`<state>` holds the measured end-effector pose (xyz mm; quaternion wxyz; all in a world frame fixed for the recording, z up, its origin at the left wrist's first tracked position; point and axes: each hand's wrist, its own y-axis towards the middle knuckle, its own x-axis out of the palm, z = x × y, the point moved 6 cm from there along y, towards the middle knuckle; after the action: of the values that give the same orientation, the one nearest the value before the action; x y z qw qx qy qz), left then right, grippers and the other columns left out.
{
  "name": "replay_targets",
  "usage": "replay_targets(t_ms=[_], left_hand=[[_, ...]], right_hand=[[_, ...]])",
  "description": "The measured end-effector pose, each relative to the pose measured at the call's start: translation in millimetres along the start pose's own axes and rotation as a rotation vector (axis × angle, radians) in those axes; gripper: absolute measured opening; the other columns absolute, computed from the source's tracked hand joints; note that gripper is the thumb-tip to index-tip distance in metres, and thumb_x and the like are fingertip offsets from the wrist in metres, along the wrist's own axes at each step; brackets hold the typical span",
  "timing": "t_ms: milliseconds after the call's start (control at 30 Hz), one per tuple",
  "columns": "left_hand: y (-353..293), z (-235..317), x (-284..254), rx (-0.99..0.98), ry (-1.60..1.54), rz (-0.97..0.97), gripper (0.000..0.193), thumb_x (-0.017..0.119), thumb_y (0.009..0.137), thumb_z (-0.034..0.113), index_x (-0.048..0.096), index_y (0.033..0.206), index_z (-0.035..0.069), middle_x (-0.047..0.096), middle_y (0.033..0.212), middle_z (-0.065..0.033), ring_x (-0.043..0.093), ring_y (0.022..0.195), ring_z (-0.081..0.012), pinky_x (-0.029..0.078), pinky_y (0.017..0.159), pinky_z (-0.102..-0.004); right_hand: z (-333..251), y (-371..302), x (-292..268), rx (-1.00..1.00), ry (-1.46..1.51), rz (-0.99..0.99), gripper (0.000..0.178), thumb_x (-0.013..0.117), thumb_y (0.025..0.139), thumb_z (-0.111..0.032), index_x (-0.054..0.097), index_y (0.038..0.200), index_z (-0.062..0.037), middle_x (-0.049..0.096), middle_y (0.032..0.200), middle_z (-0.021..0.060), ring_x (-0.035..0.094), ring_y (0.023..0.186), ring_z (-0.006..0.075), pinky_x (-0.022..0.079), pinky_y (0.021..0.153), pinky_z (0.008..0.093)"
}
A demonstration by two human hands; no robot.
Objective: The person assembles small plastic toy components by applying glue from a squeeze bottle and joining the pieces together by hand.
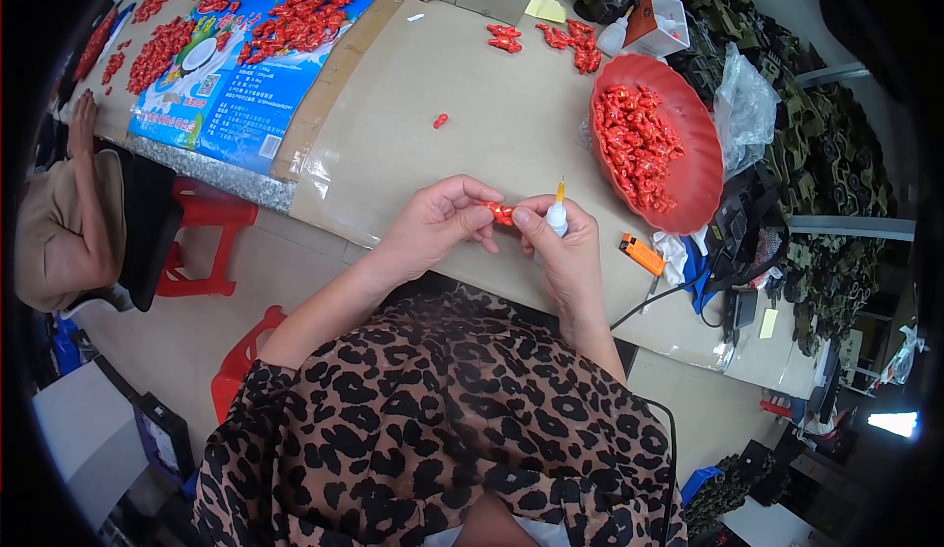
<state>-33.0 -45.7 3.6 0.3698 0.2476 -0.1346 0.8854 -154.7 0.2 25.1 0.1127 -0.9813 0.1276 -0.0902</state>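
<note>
Above the near edge of the table, my left hand pinches one end of a small glossy red plastic piece. At the piece's other end are the thumb and fingers of my right hand. That hand also grips a small white glue bottle, whose yellowish needle tip points up and away from me. A similar red piece lies alone on the table beyond my hands. To the right, a red scalloped bowl holds a heap of red pieces.
Red pieces lie on a blue printed cardboard sheet at the far left; several more lie behind the bowl. An orange lighter, tissue and cables are at the right. Another person's arm rests at the left, near red stools.
</note>
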Motion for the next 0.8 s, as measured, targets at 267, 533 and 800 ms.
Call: replay_targets(t_ms=[267,533,800], left_hand=[[-0.3,0.6,-0.7,-0.001,0.055,-0.003,0.016,0.047,0.085,0.008,0.049,0.099,0.000,0.056,0.084,-0.0060,0.056,0.069,-0.0111,0.047,0.065,-0.0219],[-0.3,0.0,-2.9,0.003,0.033,0.017,0.016,0.047,0.085,0.008,0.049,0.098,-0.001,0.057,0.084,-0.0062,0.056,0.069,-0.0109,0.047,0.064,-0.0217],[-1.7,1.4,-6.2,0.034,0.099,0.047,0.016,0.048,0.084,0.007,0.051,0.097,-0.001,0.057,0.083,-0.0062,0.056,0.068,-0.0109,0.047,0.063,-0.0214]], right_hand=[[2.7,0.5,0.9,-0.020,0.042,0.001,0.010,0.062,0.075,-0.010,0.057,0.075,-0.0020,0.054,0.063,0.0018,0.045,0.051,0.0057,0.035,0.047,0.0179],[-1.1,1.2,4.2,-0.055,0.025,-0.006,0.010,0.062,0.075,-0.010,0.058,0.075,-0.0007,0.057,0.067,0.0023,0.048,0.057,0.0050,0.038,0.052,0.0178],[0.2,6.9,3.6,-0.056,-0.100,-0.085,0.009,0.063,0.074,-0.008,0.060,0.076,0.0003,0.060,0.070,0.0023,0.051,0.063,0.0042,0.040,0.057,0.0176]])
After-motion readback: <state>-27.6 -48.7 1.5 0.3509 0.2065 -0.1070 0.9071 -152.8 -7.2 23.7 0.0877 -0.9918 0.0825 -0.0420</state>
